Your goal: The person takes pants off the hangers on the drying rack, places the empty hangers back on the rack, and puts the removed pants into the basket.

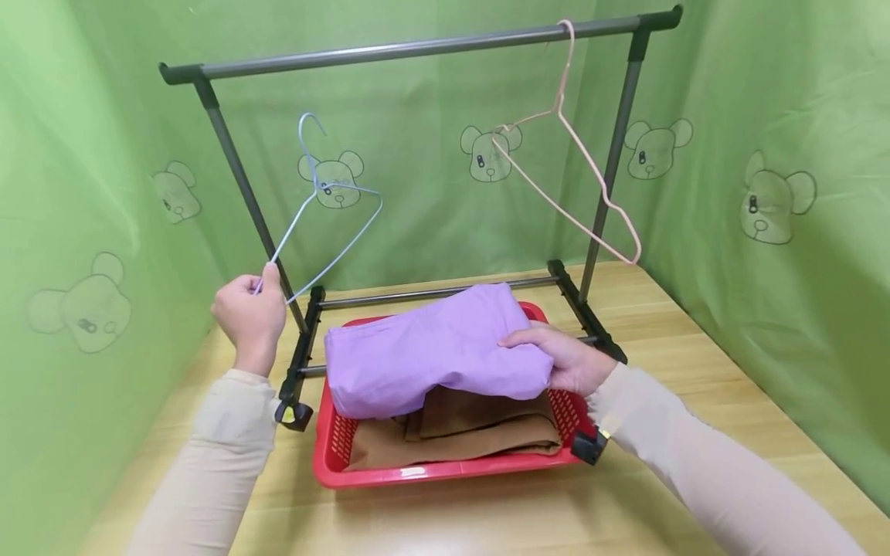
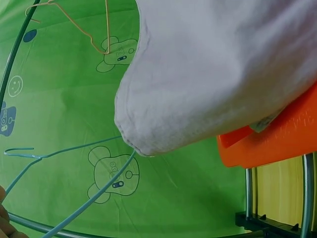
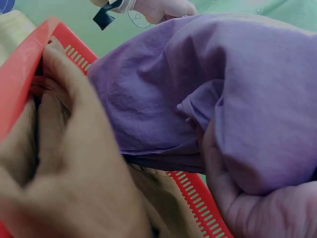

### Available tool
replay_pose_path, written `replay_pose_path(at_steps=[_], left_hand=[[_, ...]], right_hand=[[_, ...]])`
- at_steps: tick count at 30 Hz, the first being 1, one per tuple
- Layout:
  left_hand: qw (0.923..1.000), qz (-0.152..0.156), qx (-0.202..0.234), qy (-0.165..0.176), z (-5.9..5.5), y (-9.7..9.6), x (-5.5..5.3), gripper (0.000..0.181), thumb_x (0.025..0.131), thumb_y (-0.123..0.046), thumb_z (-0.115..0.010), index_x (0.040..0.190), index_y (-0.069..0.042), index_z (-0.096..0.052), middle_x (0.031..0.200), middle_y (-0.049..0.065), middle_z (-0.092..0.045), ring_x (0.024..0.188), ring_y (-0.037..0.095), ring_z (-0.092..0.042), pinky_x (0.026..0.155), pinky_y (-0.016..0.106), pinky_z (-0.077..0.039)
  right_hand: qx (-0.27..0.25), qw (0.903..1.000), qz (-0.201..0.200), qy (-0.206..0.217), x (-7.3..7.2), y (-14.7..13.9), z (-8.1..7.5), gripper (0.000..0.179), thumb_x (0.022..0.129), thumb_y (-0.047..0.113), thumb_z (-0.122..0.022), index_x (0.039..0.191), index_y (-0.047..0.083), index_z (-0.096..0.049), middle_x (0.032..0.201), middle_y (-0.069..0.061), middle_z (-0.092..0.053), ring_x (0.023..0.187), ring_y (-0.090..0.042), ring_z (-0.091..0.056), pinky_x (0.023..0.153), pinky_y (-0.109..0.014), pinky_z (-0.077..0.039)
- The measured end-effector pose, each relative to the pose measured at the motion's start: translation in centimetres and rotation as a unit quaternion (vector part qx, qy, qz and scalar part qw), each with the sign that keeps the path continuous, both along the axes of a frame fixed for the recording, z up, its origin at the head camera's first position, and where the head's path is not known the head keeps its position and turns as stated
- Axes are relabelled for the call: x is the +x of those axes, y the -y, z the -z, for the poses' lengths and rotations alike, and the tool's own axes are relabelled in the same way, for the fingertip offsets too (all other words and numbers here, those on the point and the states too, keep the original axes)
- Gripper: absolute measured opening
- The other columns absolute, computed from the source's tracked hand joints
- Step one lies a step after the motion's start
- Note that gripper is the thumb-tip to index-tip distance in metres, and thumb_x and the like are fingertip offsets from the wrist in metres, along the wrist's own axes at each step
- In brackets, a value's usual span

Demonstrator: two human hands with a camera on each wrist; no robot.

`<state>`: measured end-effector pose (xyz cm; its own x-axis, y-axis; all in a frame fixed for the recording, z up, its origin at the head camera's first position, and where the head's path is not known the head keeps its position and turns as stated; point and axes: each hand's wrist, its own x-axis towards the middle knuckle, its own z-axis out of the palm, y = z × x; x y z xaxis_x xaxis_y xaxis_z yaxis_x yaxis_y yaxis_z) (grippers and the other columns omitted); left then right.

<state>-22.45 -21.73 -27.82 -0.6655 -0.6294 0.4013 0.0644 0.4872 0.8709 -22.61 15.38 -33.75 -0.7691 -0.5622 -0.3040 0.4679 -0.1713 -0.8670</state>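
Observation:
My left hand (image 1: pixel 253 309) grips a blue wire hanger (image 1: pixel 295 220) by one lower corner, its hook upward, left of the basket. In the left wrist view the hanger (image 2: pixel 94 198) reaches toward the cloth's edge. My right hand (image 1: pixel 566 359) holds a folded purple cloth (image 1: pixel 431 347) by its right end, thumb on top and the other fingers underneath. The cloth spans the red basket (image 1: pixel 445 471), above a folded brown cloth (image 1: pixel 473 440) lying inside. In the right wrist view, the right hand's fingers (image 3: pixel 218 173) are partly covered by purple cloth (image 3: pixel 163 89).
A dark metal clothes rack (image 1: pixel 389 51) stands behind the basket on the wooden table (image 1: pixel 695 371). From its top bar hangs a pink wire hanger (image 1: pixel 591 162) at the right. Green curtain (image 1: pixel 417 216) with mouse-face drawings surrounds the table at the back and sides.

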Motion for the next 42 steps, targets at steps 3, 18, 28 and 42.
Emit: replay_pose_path(at_steps=[3,18,28,42], left_hand=[[1.0,0.001,-0.003,-0.001,0.0,0.0,-0.1,0.034,0.094,-0.032,-0.062,0.069,-0.009,-0.062,0.055,-0.003,-0.051,0.054,0.017,-0.045,0.067,0.027,-0.035],[0.9999,0.002,-0.01,-0.003,0.6,-0.4,-0.4,0.033,0.093,-0.029,-0.063,0.071,-0.005,-0.065,0.057,-0.002,-0.052,0.06,0.019,-0.046,0.067,0.027,-0.034],[0.9998,0.001,-0.016,-0.011,0.6,-0.2,-0.7,0.033,0.093,-0.029,-0.063,0.066,-0.009,-0.061,0.055,-0.002,-0.051,0.058,0.02,-0.045,0.066,0.026,-0.033],[0.9999,0.006,-0.009,0.003,0.3,0.3,-0.4,0.034,0.094,-0.032,-0.062,0.073,-0.005,-0.065,0.056,-0.002,-0.052,0.056,0.018,-0.046,0.067,0.027,-0.035]], right_hand=[[0.014,0.9998,0.012,-0.011,0.1,0.0,0.2,0.033,0.089,0.009,-0.058,0.116,0.006,-0.039,0.098,-0.007,-0.061,0.082,-0.017,-0.066,0.074,-0.031,-0.056],[0.046,0.9971,0.003,-0.06,0.4,-1.5,1.9,0.046,0.088,-0.001,-0.054,0.128,0.001,-0.033,0.109,-0.011,-0.055,0.092,-0.021,-0.063,0.082,-0.035,-0.055],[0.067,0.9913,0.0,-0.113,0.0,-1.6,2.4,0.103,0.084,-0.009,-0.055,0.154,0.041,0.002,0.156,-0.017,-0.001,0.119,-0.03,-0.041,0.083,-0.03,-0.052],[0.169,0.9595,-0.085,-0.209,-0.1,-2.3,2.1,0.077,0.081,-0.014,-0.054,0.15,0.016,-0.034,0.161,-0.015,-0.004,0.136,-0.038,-0.021,0.064,-0.02,-0.047]])
